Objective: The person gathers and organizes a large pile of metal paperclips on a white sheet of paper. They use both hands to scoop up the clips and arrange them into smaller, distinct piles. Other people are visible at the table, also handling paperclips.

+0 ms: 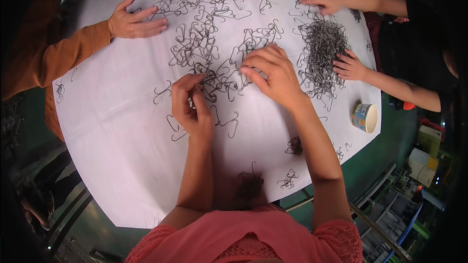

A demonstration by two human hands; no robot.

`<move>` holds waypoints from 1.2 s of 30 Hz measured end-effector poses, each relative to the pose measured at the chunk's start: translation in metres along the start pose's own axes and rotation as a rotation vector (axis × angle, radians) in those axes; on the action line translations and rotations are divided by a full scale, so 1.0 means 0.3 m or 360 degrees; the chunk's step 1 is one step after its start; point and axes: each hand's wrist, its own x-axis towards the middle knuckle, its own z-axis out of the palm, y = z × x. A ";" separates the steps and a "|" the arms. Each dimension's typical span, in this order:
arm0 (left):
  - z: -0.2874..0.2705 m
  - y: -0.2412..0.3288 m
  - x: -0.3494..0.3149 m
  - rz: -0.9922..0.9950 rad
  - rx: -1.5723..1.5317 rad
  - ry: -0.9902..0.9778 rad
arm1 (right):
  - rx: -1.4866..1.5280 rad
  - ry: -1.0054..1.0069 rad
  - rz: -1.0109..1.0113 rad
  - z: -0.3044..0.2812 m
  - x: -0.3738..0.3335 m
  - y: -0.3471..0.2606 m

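Observation:
Over a spread of loose, dark metal S-shaped hooks (195, 44), both my hands work at the middle of the white-covered table (122, 131). My left hand (192, 104) is closed, its fingers curled and thumb near the index finger at the pile's near edge; what it grips is too small to make out. My right hand (275, 73) is bent in a pinch above the hooks on the right; whatever sits between its fingertips is hidden. A few single hooks (226, 122) lie beside my left wrist.
A co-worker's hand (139, 22) in an orange-brown sleeve rests at the far left. On the right, another person's hands (351, 65) touch a dense hook heap (324, 48). A paper cup (365, 118) stands near the right edge. Small hook clusters (288, 179) lie nearer me.

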 end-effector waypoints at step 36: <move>-0.018 -0.014 -0.002 -0.0084 -0.0112 0.0000 | -0.0597 0.0101 0.0189 -0.046 -0.145 0.061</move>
